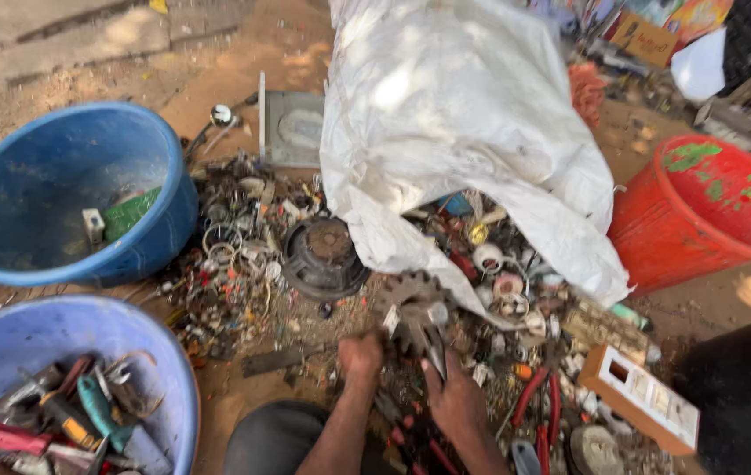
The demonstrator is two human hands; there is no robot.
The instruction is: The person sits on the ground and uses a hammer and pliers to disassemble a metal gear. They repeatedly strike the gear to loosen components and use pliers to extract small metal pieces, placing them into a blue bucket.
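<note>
My left hand is closed low over a heap of scrap metal on the ground; what it grips is hidden. My right hand is beside it and holds a rusty toothed gear with a metal piece attached. A round black metal part lies just beyond the hands. A big white sack lies open behind, with small scrap spilling from its mouth.
A blue tub at the left holds a few pieces. A pale blue tub at the near left holds tools. A red tub stands at the right, with a white switch box and red-handled pliers nearby.
</note>
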